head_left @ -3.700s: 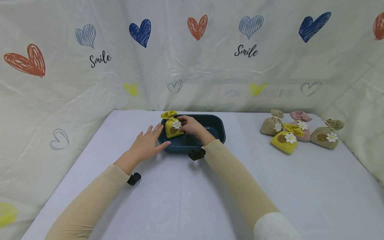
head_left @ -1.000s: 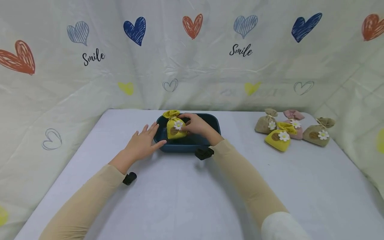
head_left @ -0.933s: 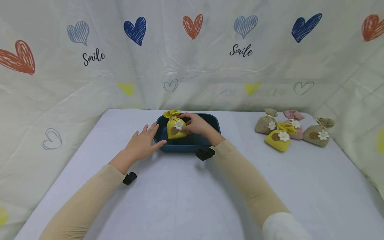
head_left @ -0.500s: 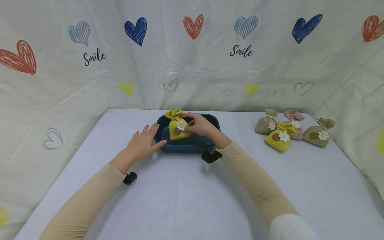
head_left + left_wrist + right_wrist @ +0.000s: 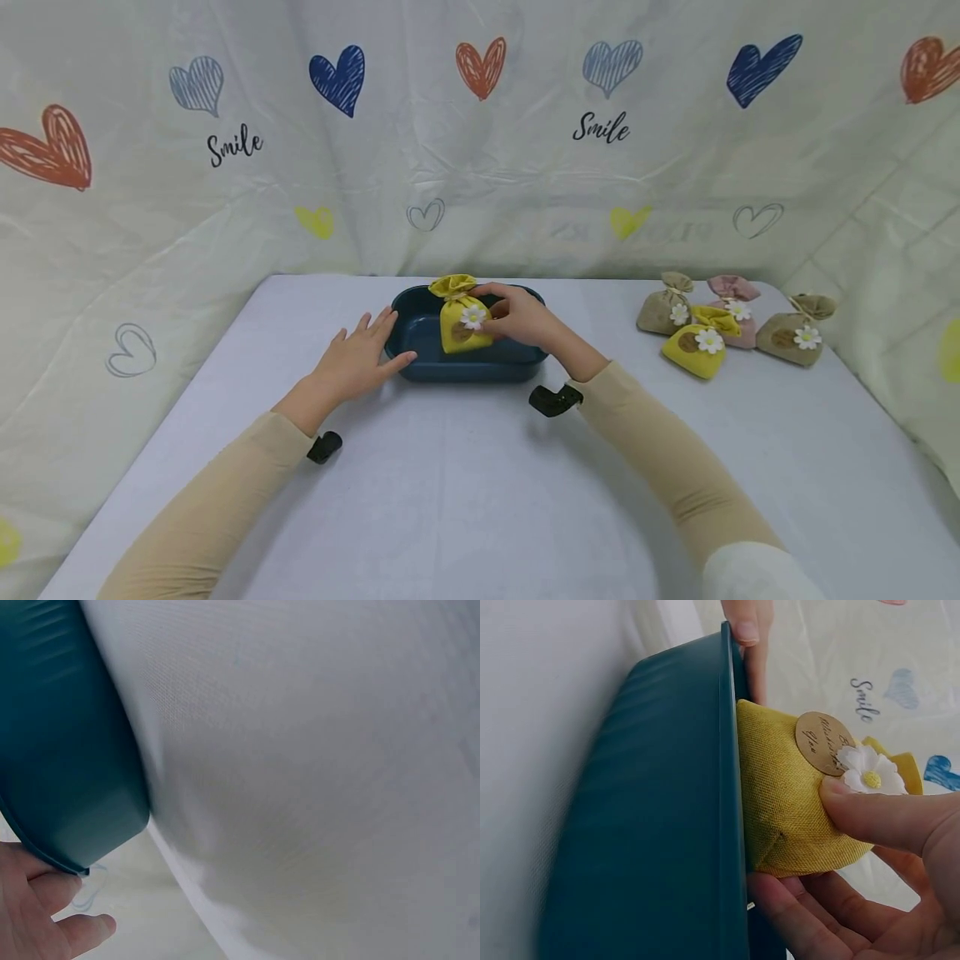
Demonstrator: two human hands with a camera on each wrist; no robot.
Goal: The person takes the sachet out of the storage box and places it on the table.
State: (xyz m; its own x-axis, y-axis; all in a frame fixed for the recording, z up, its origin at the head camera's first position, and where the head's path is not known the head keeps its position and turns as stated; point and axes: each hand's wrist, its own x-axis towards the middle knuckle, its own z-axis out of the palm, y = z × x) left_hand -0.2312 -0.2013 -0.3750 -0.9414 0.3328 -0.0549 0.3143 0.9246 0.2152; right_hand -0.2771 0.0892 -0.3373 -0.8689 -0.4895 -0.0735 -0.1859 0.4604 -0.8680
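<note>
A yellow drawstring pouch (image 5: pixel 456 321) with a white daisy and a round brown label is pinched between the thumb and fingers of my right hand (image 5: pixel 522 318). It is held over the teal tray (image 5: pixel 480 372), and the right wrist view shows the pouch (image 5: pixel 780 795) at the level of the tray's rim. My left hand (image 5: pixel 351 360) lies with spread, fairly straight fingers at the tray's left end. In the left wrist view, its fingertips touch the rim of the tray (image 5: pixel 75 750).
To the right on the white table (image 5: pixel 450 483) stand a beige pouch (image 5: pixel 660 312), a pink pouch (image 5: pixel 741 337), another beige pouch (image 5: pixel 783 342) and a second yellow pouch (image 5: pixel 690 354) in front. A heart-printed curtain (image 5: pixel 525 167) hangs behind.
My right hand has carried the yellow pouch to the right, from the tray's left end toward its middle. The left hand has stayed at the tray's left end. The other pouches have not moved.
</note>
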